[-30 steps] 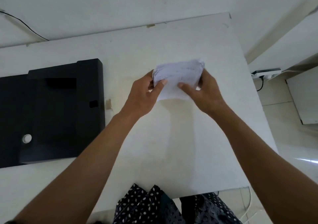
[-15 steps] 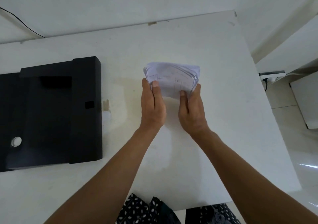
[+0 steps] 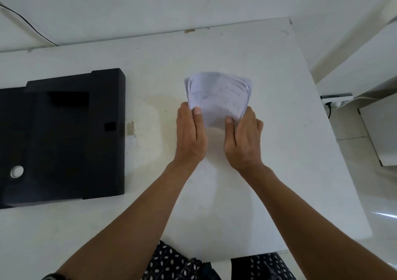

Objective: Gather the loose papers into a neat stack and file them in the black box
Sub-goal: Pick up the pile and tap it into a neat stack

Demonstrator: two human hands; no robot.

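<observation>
Both hands clamp the papers [image 3: 218, 99] upright on the white table [image 3: 279, 172], the left hand [image 3: 190, 135] and right hand [image 3: 243, 139] pinching the sides; the black box [image 3: 64, 138] lies at nine o'clock. The top edges look fanned, so a loose pinch could spill sheets.

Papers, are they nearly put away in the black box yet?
About halfway. The papers are gathered into one bundle, held above the table by the left hand and right hand. Their edges still fan out, so squaring up remains. The black box holds no papers yet.
</observation>
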